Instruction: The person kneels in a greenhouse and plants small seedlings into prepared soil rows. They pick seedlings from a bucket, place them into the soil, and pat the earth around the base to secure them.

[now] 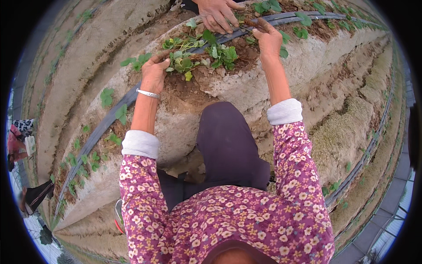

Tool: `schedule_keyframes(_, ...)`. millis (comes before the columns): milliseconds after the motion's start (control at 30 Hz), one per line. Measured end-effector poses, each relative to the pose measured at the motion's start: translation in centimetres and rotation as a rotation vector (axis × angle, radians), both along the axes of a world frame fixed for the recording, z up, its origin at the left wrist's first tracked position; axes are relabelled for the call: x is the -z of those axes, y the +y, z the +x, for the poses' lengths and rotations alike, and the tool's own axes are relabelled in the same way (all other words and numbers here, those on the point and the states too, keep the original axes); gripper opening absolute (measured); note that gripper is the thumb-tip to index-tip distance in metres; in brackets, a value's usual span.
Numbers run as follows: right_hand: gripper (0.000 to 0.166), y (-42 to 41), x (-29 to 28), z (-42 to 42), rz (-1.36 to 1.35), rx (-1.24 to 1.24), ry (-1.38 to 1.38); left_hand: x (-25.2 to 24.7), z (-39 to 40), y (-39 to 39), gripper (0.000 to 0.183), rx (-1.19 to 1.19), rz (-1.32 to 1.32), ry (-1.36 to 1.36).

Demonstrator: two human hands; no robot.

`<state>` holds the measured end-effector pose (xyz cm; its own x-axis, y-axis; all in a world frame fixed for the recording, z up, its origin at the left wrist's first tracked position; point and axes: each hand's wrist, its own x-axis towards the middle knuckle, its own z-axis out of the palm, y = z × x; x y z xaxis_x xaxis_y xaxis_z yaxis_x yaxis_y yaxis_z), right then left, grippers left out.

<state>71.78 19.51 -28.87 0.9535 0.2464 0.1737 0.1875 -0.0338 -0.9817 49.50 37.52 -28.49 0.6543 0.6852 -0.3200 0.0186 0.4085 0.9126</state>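
My left hand (153,74), with a silver-coloured bracelet at the wrist, holds the edge of a bunch of leafy strawberry plants (183,62) between thumb and fingers. The bunch lies on the crest of a soil ridge, its stems crossing the black drip tape (196,50). Another leafy clump (224,56) sits just right of it, on loose brown soil. My right hand (271,41) is over the tape farther right, thumb and forefinger bent near a thin stem; its grip is unclear. Close beside its fingertips is another person's hand (217,15), reaching in from the top.
Small strawberry plants (107,97) grow along the drip tape. My bent knee (227,132) is against the pale ridge side (178,132). Parallel ridges with tape (372,148) run right. A red-rimmed object (118,216) is partly hidden by my left sleeve. Other people (18,142) are far left.
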Motion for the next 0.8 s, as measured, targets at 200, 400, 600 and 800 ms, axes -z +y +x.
schedule_keyframes(200,0.026,-2.9,0.3,-4.2,-0.334,-0.249,-0.322,0.6,-2.1,1.7,0.022,-0.060,-0.028,-0.029)
schedule_keyframes(400,0.024,-1.8,4.2,-5.1,-0.690,-0.314,-0.841,0.6,-2.9,1.9,0.021,-0.077,-0.070,-0.034)
schedule_keyframes(600,0.014,-1.6,2.9,-5.1,-0.478,-0.277,-0.433,-1.7,-6.1,3.2,0.018,0.005,0.056,-0.080)
schedule_keyframes(800,0.007,-2.4,-0.6,-5.6,0.059,-0.356,0.257,-1.8,-9.8,5.2,0.019,0.065,0.157,0.041)
